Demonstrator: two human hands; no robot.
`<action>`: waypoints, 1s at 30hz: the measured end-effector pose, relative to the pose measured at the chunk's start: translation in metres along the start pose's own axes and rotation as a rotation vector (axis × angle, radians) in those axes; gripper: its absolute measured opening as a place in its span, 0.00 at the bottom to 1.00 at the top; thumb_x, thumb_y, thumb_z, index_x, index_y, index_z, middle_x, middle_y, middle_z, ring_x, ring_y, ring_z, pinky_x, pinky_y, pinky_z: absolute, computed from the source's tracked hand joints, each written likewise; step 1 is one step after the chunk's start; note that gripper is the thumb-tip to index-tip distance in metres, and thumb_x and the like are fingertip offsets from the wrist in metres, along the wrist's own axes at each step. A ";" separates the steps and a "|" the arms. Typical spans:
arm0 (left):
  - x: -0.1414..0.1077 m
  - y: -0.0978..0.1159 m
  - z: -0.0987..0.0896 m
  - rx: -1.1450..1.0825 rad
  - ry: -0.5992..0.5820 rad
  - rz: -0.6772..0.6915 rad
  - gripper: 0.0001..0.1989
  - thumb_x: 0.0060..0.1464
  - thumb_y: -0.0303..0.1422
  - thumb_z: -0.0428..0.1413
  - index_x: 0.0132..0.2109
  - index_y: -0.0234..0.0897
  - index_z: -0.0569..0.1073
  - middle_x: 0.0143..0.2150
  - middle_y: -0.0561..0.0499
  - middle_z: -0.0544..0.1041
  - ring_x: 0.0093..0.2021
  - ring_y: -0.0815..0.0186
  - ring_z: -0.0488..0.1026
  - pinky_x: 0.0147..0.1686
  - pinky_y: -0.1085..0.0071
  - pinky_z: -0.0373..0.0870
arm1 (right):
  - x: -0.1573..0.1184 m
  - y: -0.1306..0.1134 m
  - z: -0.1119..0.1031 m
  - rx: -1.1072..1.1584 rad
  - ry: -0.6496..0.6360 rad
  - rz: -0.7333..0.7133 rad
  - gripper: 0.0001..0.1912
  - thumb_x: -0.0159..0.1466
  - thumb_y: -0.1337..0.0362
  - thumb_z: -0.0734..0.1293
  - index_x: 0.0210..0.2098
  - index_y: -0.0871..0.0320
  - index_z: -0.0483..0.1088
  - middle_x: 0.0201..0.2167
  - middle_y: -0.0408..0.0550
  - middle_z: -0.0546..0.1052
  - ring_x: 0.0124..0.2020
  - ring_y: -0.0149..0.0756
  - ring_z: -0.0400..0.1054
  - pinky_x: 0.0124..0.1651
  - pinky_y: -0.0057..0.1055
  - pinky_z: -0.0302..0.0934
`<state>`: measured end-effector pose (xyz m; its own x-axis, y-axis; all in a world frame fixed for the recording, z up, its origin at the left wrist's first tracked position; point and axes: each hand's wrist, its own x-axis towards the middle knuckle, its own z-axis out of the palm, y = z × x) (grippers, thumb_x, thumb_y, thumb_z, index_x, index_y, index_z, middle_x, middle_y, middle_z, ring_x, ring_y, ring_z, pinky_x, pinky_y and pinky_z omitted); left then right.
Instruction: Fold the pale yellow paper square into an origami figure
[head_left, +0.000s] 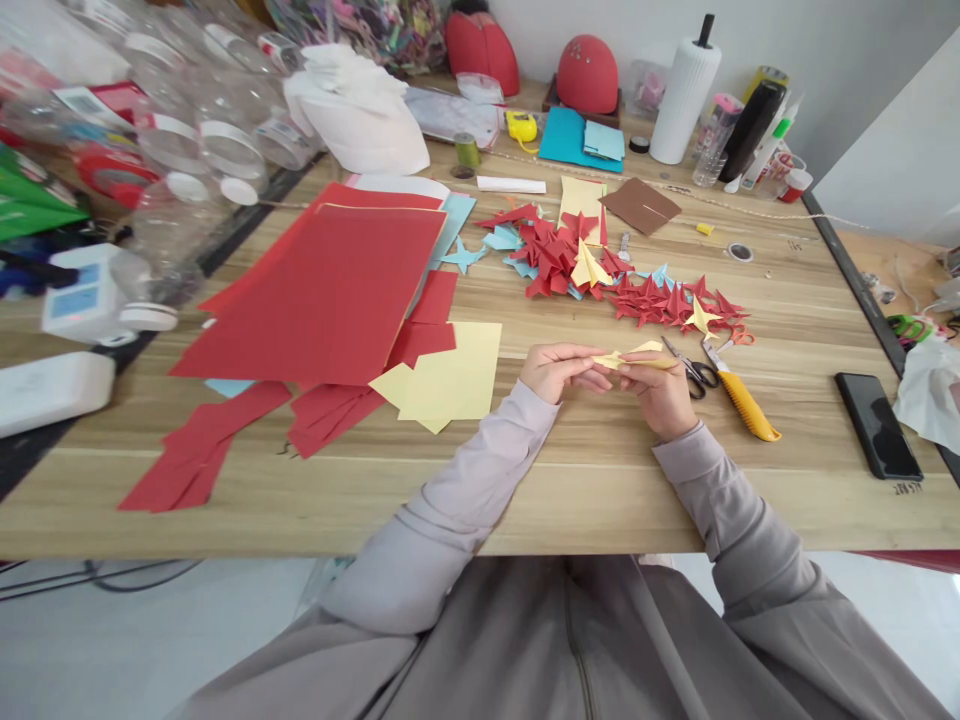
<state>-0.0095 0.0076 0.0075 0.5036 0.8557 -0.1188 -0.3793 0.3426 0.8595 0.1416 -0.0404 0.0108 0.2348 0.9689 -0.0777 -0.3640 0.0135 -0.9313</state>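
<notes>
Left hand (562,368) pinches left end of small folded pale-yellow paper piece (609,360), right hand (661,392) its right end, over wood-grain table (585,480). Step looks like mid-fold; next crease would call for steady fingertip pressure. Right: black-handled metal scissors (700,378). Far: pointed red folded-paper shapes (660,302). Left: flat pale-yellow paper sheets (459,375).

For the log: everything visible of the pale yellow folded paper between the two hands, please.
The pale yellow folded paper looks thin and matte, creased into narrow sections, with one flap pointing rightward. The left hand and right hand both pinch it over the wood-grain table. They cover part of it, so its full shape cannot be told.
</notes>
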 end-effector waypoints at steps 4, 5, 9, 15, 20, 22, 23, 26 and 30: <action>-0.001 0.001 -0.001 -0.002 -0.023 0.000 0.16 0.38 0.32 0.64 0.36 0.25 0.78 0.29 0.40 0.80 0.26 0.55 0.78 0.29 0.60 0.76 | 0.000 -0.001 0.000 -0.002 0.010 0.008 0.06 0.42 0.71 0.73 0.22 0.55 0.78 0.20 0.40 0.76 0.18 0.28 0.65 0.22 0.27 0.59; -0.001 0.001 -0.001 -0.003 -0.023 0.001 0.17 0.38 0.32 0.63 0.37 0.25 0.78 0.29 0.40 0.80 0.26 0.55 0.78 0.30 0.60 0.76 | 0.001 -0.001 0.001 -0.002 0.013 0.009 0.06 0.42 0.71 0.73 0.22 0.55 0.78 0.20 0.40 0.76 0.17 0.28 0.65 0.22 0.27 0.59; -0.001 -0.001 -0.002 -0.007 -0.035 0.019 0.19 0.41 0.33 0.63 0.42 0.25 0.76 0.30 0.40 0.80 0.27 0.55 0.78 0.30 0.59 0.76 | 0.000 -0.003 0.001 -0.006 0.029 -0.005 0.06 0.42 0.70 0.74 0.21 0.55 0.78 0.20 0.40 0.75 0.18 0.28 0.65 0.21 0.27 0.59; -0.001 -0.003 0.001 0.008 -0.067 0.074 0.21 0.40 0.36 0.65 0.41 0.27 0.76 0.30 0.42 0.80 0.26 0.57 0.78 0.28 0.62 0.76 | -0.001 -0.003 0.001 -0.006 0.023 -0.027 0.06 0.42 0.70 0.74 0.22 0.55 0.78 0.19 0.40 0.74 0.18 0.27 0.65 0.22 0.26 0.59; -0.003 -0.003 0.005 0.073 0.003 0.117 0.18 0.39 0.38 0.66 0.35 0.29 0.78 0.28 0.45 0.79 0.24 0.60 0.77 0.27 0.63 0.76 | 0.000 -0.002 0.001 -0.010 0.015 -0.023 0.06 0.42 0.70 0.74 0.21 0.55 0.77 0.20 0.41 0.75 0.19 0.28 0.65 0.22 0.27 0.59; -0.002 -0.002 0.004 0.071 0.015 0.100 0.18 0.37 0.38 0.66 0.34 0.28 0.78 0.27 0.45 0.79 0.23 0.60 0.77 0.27 0.62 0.76 | 0.000 -0.002 0.001 -0.018 0.021 -0.005 0.06 0.42 0.70 0.74 0.21 0.55 0.77 0.20 0.41 0.75 0.19 0.29 0.65 0.22 0.28 0.59; -0.002 -0.002 0.004 0.069 0.020 0.091 0.18 0.36 0.38 0.66 0.33 0.28 0.78 0.27 0.45 0.79 0.23 0.60 0.76 0.27 0.62 0.76 | 0.000 -0.002 0.002 -0.019 0.025 0.008 0.06 0.41 0.70 0.74 0.21 0.55 0.77 0.21 0.41 0.76 0.19 0.29 0.65 0.22 0.28 0.59; -0.001 -0.002 0.003 0.069 0.039 0.087 0.18 0.36 0.38 0.66 0.33 0.28 0.77 0.27 0.44 0.79 0.22 0.61 0.76 0.26 0.63 0.75 | -0.001 -0.002 0.003 -0.009 0.041 0.034 0.07 0.41 0.68 0.74 0.22 0.56 0.76 0.22 0.41 0.76 0.19 0.28 0.64 0.23 0.29 0.59; -0.001 -0.005 0.004 0.162 0.031 0.097 0.20 0.38 0.39 0.65 0.37 0.29 0.77 0.25 0.47 0.78 0.22 0.62 0.76 0.26 0.65 0.74 | -0.001 -0.001 0.003 0.005 0.007 0.018 0.08 0.43 0.68 0.74 0.24 0.57 0.74 0.22 0.40 0.75 0.19 0.27 0.64 0.23 0.27 0.58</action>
<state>-0.0047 0.0029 0.0051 0.4457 0.8941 -0.0445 -0.2935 0.1929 0.9363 0.1389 -0.0406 0.0125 0.2343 0.9673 -0.0970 -0.3729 -0.0028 -0.9279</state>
